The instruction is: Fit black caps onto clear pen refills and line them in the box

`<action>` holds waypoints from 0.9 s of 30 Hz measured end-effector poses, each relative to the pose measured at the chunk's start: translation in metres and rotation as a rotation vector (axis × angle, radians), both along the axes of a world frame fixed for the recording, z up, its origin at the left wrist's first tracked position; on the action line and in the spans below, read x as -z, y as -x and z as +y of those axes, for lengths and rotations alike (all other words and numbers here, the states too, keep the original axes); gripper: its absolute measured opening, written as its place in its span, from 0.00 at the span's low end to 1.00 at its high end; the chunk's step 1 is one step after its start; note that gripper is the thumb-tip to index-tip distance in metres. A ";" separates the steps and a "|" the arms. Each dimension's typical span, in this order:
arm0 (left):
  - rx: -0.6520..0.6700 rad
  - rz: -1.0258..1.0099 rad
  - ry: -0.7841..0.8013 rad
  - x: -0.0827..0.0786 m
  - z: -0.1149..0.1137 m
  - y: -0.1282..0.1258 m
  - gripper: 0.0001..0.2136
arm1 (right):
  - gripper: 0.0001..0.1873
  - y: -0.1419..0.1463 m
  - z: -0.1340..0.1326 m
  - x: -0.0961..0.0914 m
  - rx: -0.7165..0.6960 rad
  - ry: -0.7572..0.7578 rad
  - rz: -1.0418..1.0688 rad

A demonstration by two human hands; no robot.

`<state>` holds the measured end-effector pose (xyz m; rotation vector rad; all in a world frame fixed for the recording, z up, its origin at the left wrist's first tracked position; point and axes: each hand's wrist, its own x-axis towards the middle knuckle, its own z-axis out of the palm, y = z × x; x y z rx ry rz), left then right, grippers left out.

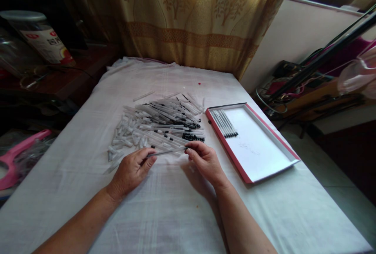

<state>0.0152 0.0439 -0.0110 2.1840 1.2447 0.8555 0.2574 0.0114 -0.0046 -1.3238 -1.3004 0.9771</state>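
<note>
Between my hands, just in front of a loose heap, a pen (169,152) lies level. My left hand (133,168) pinches one end of it between thumb and fingers. At the other end, my right hand (204,160) is closed on its dark tip. The heap holds clear pen barrels (158,111), thin dark refills (146,104), translucent caps (123,130) on its left and small black parts (194,138) on its right. Several pens (224,123) lie side by side in a shallow red-edged box lid (235,158), their black ends toward me.
A white cloth (164,215) covers the table. Behind it hangs a gold curtain (188,15). A dark side table (67,78) at left bears a lidded jar (44,38); a pink-handled object (20,156) lies lower. A dark pole (323,58) slants along the right.
</note>
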 end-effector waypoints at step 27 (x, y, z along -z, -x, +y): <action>0.067 0.096 -0.012 -0.003 0.001 -0.002 0.17 | 0.10 0.001 0.001 0.001 0.052 0.020 0.112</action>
